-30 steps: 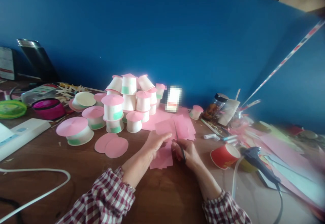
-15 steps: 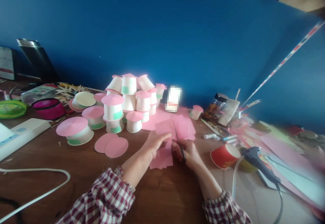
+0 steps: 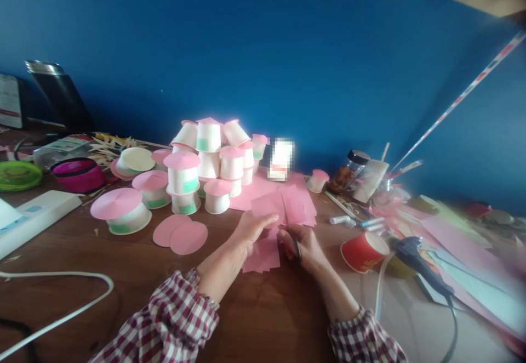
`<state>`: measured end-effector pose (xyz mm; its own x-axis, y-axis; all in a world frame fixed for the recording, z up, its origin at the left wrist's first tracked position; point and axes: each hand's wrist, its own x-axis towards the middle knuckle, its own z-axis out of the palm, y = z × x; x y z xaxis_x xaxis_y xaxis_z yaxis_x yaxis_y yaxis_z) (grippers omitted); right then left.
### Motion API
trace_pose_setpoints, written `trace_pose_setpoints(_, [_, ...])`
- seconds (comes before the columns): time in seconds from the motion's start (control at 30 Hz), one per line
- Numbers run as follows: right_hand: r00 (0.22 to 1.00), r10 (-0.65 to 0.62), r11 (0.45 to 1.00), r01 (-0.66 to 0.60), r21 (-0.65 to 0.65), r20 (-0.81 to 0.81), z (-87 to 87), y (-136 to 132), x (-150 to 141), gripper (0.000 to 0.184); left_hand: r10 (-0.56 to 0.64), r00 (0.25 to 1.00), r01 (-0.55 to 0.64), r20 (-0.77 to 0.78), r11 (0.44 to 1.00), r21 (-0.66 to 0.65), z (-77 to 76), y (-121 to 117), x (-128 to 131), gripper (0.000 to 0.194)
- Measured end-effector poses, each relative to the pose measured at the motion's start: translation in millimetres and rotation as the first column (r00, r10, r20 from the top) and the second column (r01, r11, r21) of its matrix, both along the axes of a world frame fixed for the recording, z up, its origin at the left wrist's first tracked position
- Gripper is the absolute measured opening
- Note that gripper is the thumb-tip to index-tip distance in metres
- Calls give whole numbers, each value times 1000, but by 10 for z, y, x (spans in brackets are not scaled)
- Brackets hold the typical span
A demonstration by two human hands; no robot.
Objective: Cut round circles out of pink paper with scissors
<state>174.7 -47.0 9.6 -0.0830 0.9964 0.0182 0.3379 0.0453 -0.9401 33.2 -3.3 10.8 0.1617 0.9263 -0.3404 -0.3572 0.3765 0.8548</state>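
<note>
My left hand (image 3: 251, 232) is closed on a sheet of pink paper (image 3: 265, 206), thumb on top and the fingers hidden beneath. In my right hand (image 3: 307, 247) is a pair of dark-handled scissors (image 3: 295, 242); their blades lie at the right part of the held sheet. Under and behind my hands are more pink paper pieces (image 3: 267, 253), some stacked. To the left of my left hand, two pink paper discs (image 3: 188, 238) overlap on the brown table (image 3: 263, 319). Several white paper cups with pink cone tops (image 3: 183, 174) stand stacked beyond them.
At right are a red paper cup (image 3: 364, 251), a glue gun (image 3: 423, 267) with its cable, a dark-lidded jar (image 3: 349, 171) and loose papers. On the left lie a white power strip (image 3: 36, 217), a white cable (image 3: 82, 276) and a magenta round case (image 3: 78, 175). A blue wall rises behind.
The view has shifted very slightly. Both hands, the paper and the scissors keep nearly the same position.
</note>
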Motion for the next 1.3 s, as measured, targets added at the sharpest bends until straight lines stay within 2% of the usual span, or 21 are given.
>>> trace_pose_setpoints(0.13, [1000,-8,1000,8,-7,-14,-12,2,1,36,-13,1000,14,-13,999,42,6,-12,-3,31])
trace_pose_setpoints(0.27, [1000,-29,1000,29,-10,-2,-14,6,-4,36,6,1000,-6,-17,999,32,12,-13,-4,32])
trace_pose_setpoints(0.63, [1000,-15,1000,14,22,14,-73,14,30,34,-40,999,41,-16,999,19,-58,35,-16,32])
trace_pose_setpoints(0.93, [999,-15,999,14,32,34,-105,20,55,34,2,998,0,-63,1000,30,29,-8,-7,30])
trace_pose_setpoints(1.3, [999,-24,999,22,42,37,-113,28,59,31,12,999,-11,-40,1000,27,20,-4,-10,32])
